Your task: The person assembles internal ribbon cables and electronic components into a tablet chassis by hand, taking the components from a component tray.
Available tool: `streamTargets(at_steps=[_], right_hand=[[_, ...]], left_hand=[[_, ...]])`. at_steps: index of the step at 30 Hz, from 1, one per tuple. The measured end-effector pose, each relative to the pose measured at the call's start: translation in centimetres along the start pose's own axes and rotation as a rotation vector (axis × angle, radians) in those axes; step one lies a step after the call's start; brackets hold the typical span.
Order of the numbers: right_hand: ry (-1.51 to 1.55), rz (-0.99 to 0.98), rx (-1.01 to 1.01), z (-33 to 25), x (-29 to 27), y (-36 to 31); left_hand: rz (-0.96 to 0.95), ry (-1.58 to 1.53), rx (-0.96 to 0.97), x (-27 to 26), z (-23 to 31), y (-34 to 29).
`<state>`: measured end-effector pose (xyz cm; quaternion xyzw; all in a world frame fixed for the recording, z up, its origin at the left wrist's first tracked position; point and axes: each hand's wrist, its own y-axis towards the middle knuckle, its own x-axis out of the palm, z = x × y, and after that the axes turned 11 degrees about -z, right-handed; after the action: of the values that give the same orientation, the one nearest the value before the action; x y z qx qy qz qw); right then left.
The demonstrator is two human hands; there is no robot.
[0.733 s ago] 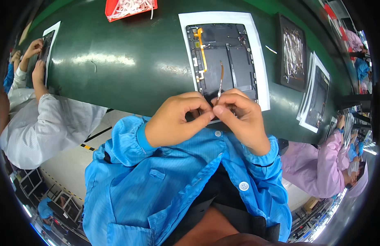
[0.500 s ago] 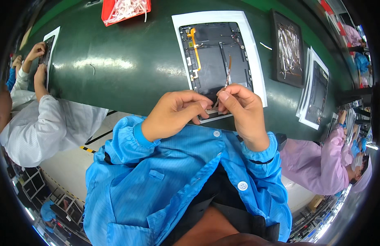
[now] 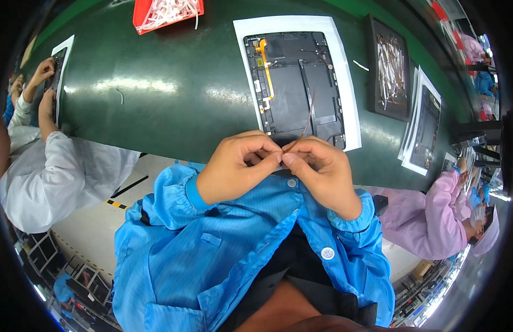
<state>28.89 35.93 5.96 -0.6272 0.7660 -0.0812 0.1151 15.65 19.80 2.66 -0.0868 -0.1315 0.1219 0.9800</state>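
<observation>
A thin brown strip-like cable [image 3: 309, 120] sticks up from the fingertips of my right hand [image 3: 324, 174], which is closed in a pinch around its lower part. My left hand [image 3: 234, 169] is pinched too, its thumb and forefinger meeting the right fingertips; what lies between them is hidden. Just beyond both hands, a black tablet back housing [image 3: 287, 83] lies on a white sheet [image 3: 350, 119]. Along its left side runs an orange flex cable [image 3: 269, 83], and a dark strip crosses its middle. The hands cover the housing's near edge.
A red bin [image 3: 168, 16] of white strips stands at the far edge. To the right are a black tray [image 3: 390, 72] of thin strips and another housing [image 3: 425, 130] on sheets. A loose white strip [image 3: 360, 65] lies between. Co-workers sit at left and right.
My hands have come together, fingertips now meeting, and sit slightly closer to my body. The brown cable has moved down with the right hand. The co-worker's hands at left have shifted a little.
</observation>
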Motion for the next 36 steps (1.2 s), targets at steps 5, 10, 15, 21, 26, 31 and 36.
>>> streamTargets(at_steps=[5, 10, 15, 21, 26, 31, 36], right_hand=[[-0.157, 0.051, -0.083, -0.5, 0.6, 0.7], [-0.131, 0.083, 0.092, -0.8, 0.9, 1.5], [0.078, 0.073, 0.417, -1.6, 0.0, 3.9], [0.052, 0.038, 0.489, -2.0, 0.0, 4.9], [0.033, 0.062, 0.508, -2.0, 0.3, 5.0], [0.059, 0.052, 0.501, -2.2, 0.2, 4.9], [0.026, 0.058, 0.497, -1.8, 0.3, 4.9]], left_hand=[[0.015, 0.027, 0.076, -0.8, 0.1, 0.1], [-0.004, 0.238, 0.012, -2.0, 0.5, 0.1], [0.127, 0.864, 0.514, -3.3, -0.4, 0.2], [0.030, 0.975, 0.590, -3.5, -1.6, 0.1], [0.025, 1.001, 0.616, -3.3, -1.9, 0.1], [0.019, 1.034, 0.603, -3.3, -1.7, 0.1], [0.012, 1.042, 0.591, -3.3, -1.7, 0.0]])
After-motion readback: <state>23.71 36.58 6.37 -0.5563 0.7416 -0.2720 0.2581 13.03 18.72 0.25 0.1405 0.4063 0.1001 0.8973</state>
